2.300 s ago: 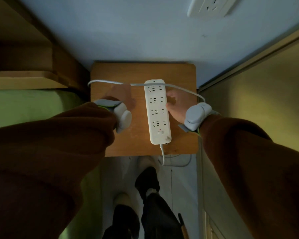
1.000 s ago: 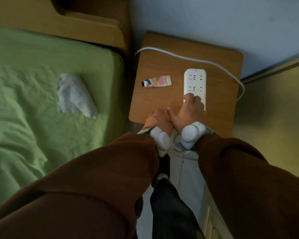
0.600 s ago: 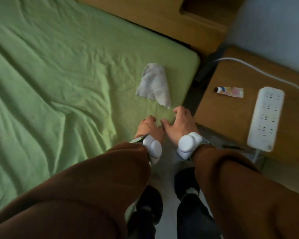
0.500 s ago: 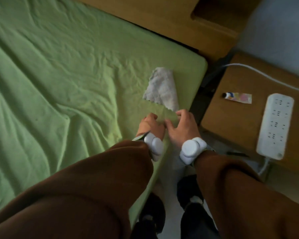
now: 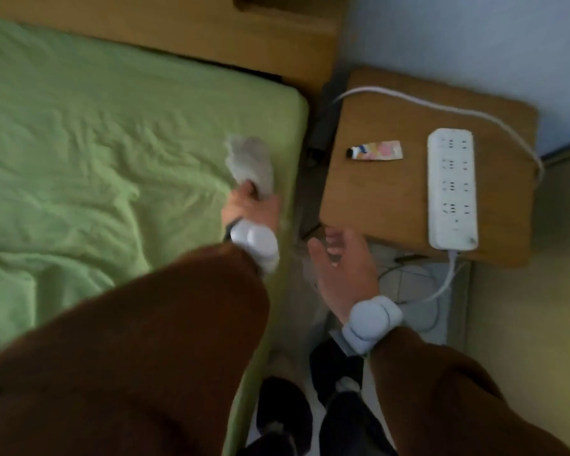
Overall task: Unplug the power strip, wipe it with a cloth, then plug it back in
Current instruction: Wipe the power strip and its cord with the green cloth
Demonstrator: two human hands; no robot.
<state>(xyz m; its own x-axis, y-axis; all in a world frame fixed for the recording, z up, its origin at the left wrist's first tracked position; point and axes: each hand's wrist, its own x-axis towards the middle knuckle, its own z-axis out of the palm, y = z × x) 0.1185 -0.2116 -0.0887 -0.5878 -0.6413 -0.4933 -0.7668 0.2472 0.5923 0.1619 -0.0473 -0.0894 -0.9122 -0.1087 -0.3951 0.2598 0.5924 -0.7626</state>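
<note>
Left hand (image 5: 250,205) pinches the cloth (image 5: 252,167), blurrily; open right hand (image 5: 341,264) sits nearer the power strip (image 5: 451,189), lengthwise up-right.

White power strip (image 5: 451,189) lying flat along the right side of the desk (image 5: 375,199), sockets facing up, its white cord (image 5: 448,278) leaving the near end and hanging off the edge. Pale grey cloth (image 5: 252,167), crumpled and blurred, on the bed (image 5: 112,143) near the mattress edge, apparently pinched at its near end.
</note>
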